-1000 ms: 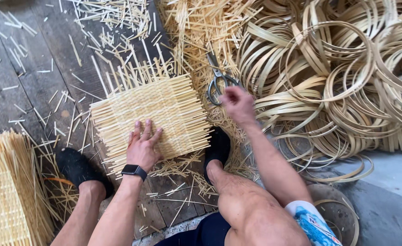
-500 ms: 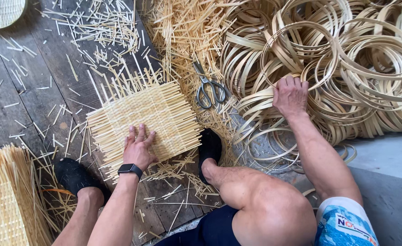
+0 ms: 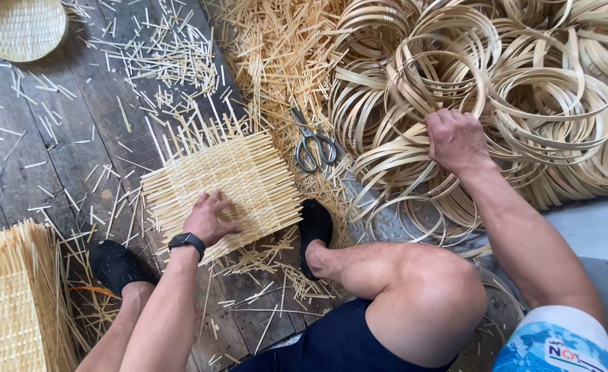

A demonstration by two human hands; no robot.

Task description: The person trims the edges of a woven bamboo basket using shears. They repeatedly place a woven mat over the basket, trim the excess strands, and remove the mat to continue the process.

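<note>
Left hand (image 3: pixel 209 219) spread flat on woven bamboo mat (image 3: pixel 228 186); right hand (image 3: pixel 456 140) curled into bamboo hoop pile (image 3: pixel 497 103), well right of mat.

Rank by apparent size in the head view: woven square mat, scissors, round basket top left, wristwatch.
1. Woven square mat, under the left hand.
2. Round basket, partly cut off by the frame, so its true extent is unsure.
3. Scissors.
4. Wristwatch.
</note>
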